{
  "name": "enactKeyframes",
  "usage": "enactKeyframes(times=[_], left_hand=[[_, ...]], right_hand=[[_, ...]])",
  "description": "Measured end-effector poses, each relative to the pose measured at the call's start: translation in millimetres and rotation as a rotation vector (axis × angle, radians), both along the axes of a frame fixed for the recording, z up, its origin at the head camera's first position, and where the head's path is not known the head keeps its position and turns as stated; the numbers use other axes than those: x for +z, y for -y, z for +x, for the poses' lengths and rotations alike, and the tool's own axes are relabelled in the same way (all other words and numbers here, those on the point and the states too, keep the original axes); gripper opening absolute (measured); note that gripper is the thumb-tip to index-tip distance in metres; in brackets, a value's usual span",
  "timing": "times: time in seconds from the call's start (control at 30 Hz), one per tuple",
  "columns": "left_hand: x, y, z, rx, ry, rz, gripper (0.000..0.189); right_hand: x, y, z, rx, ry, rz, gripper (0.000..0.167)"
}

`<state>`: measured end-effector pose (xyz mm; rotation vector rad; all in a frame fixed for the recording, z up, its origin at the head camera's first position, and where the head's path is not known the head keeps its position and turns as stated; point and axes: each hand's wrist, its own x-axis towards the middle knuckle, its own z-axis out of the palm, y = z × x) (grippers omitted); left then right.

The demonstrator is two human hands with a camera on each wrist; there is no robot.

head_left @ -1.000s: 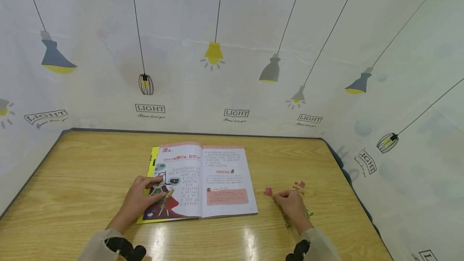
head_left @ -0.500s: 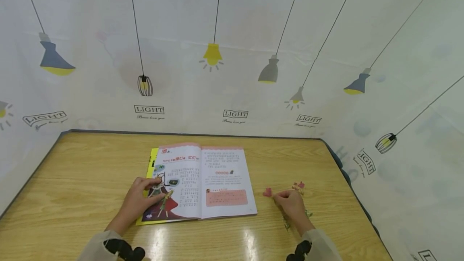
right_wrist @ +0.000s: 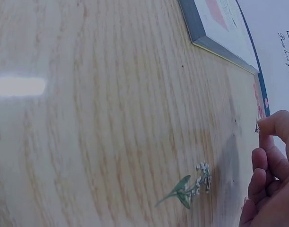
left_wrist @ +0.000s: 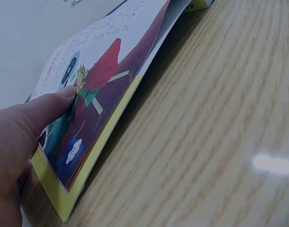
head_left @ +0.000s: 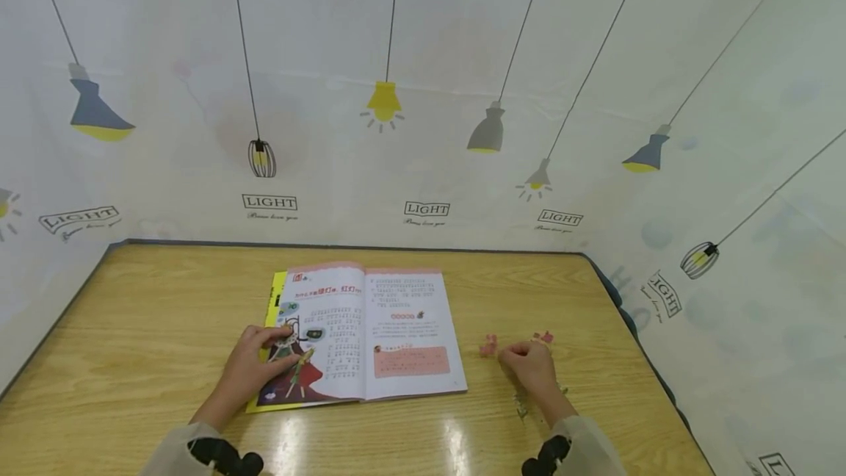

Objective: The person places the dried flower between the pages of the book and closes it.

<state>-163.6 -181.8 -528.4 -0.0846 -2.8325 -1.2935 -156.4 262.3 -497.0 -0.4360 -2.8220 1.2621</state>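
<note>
An open picture book (head_left: 410,329) lies on the wooden table, its yellow cover showing at the left edge. My left hand (head_left: 254,362) rests on the illustrated left page, with thumb and index finger extended over the print. In the left wrist view, the thumb (left_wrist: 52,106) presses the page beside a figure in a red cape. Right of the book, my right hand (head_left: 532,369) pinches the thin stem of a small pink flower (head_left: 488,345) between thumb and index finger. Another pink flower (head_left: 545,337) shows just beyond that hand, partly hidden by it.
A sprig with green leaves and tiny white blossoms (right_wrist: 194,187) lies on the table below the right hand. The table (head_left: 165,300) meets a pale wall covering (head_left: 317,94) printed with lamps at the back and sides.
The pink flower in my right hand has turned slightly, and more of its petals show. My left hand stays on the page. The head view has shifted a little.
</note>
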Motion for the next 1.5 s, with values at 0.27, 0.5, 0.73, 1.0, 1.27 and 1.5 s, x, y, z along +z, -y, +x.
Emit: enactKeyframes(times=[0.27,0.5,0.73,1.0,1.27,1.5], left_hand=[[-2.7,1.4,0.6,-0.002,0.004,-0.001,0.060],[-2.3,1.2,1.5,0.001,0.001,0.012,0.059],[-2.7,1.2,2.1,-0.004,0.000,0.018,0.058],[-5.8,1.7,0.8,-0.002,0.001,0.005,0.057],[-6.6,1.6,-0.8,0.004,-0.005,0.005,0.056],[-7.6,2.0,-1.2,0.007,-0.009,0.005,0.056]], right_hand=[[-0.4,6,-5.7,-0.010,-0.035,0.012,0.017],[2.5,16,-12.1,-0.009,-0.012,-0.035,0.022],[6.4,30,-20.6,-0.001,-0.025,-0.080,0.020],[12.0,48,-27.6,0.012,-0.017,-0.088,0.020],[12.7,66,-36.6,-0.002,-0.001,-0.110,0.021],[12.4,84,-43.8,-0.025,0.015,-0.140,0.019]])
